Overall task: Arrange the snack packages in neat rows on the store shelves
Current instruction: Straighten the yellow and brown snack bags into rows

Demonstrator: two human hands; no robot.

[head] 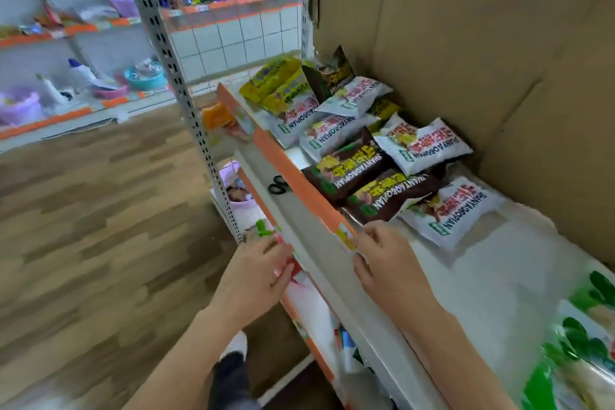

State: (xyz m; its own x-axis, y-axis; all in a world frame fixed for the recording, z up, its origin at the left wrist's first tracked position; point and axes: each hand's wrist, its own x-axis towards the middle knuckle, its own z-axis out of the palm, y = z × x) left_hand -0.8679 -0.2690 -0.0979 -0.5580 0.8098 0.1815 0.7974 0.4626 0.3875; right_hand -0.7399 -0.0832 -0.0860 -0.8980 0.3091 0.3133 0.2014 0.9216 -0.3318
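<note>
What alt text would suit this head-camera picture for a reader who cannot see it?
Two bare hands, left hand and right hand, touch the orange shelf edge. White, brown and yellow snack packages lie jumbled on the shelf.

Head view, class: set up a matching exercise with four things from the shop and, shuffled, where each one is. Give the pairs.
Things
1. scissors
2. brown packs
3. yellow packs
4. right hand

Places
A. far end of the top shelf
B. at the top shelf's orange front edge
C. on the shelf below the top one
D. middle of the top shelf, near its front

Pairs: 1-C, 2-D, 3-A, 4-B
</note>
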